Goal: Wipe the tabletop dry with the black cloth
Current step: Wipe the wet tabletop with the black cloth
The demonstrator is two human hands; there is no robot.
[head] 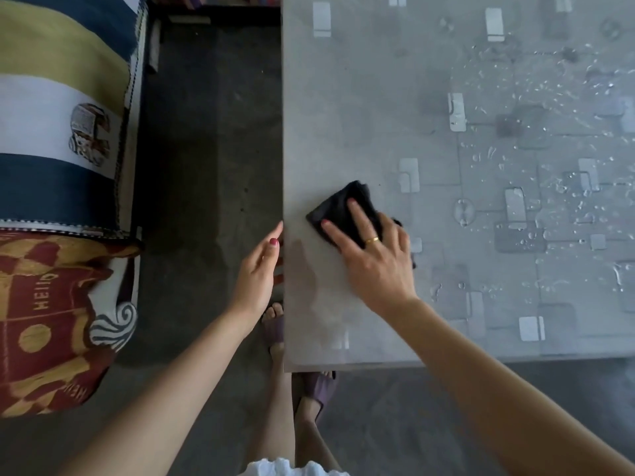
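A folded black cloth (pixel 343 207) lies on the grey patterned tabletop (pixel 360 97) near its left edge. My right hand (pixel 374 255) lies flat on the cloth with straight, spread fingers and presses it down; part of the cloth is hidden under the palm. My left hand (pixel 256 273) hangs beside the table's left edge, fingers straight, its fingertips at the edge, holding nothing. Water drops and puddles (pixel 549 97) cover the right half of the tabletop.
A sofa with a striped cover (pixel 62 97) and a red and yellow cushion (pixel 51 321) stands to the left across a strip of dark floor (pixel 206 132). My feet in purple slippers (pixel 316 389) stand at the table's near left corner.
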